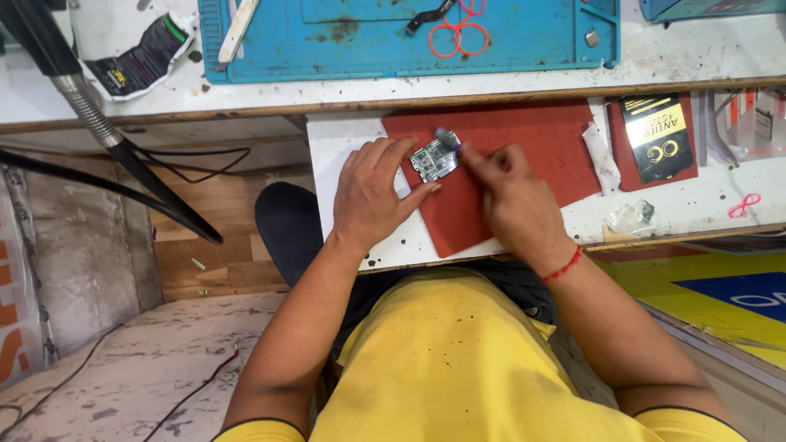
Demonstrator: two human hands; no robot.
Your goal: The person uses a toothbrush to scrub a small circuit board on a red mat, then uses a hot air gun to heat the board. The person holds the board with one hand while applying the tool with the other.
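Note:
A small green and silver circuit board lies on a red mat on a white pull-out shelf. My left hand steadies the board's left side, with index finger and thumb spread around it. My right hand is at the board's right edge and pinches a small dark, blurred tool against it. A red thread is tied around my right wrist.
A blue work mat with orange rubber bands lies on the upper bench. A black and gold packet, white crumpled paper and clear plastic sit right of the red mat. A black flexible stand rises at left.

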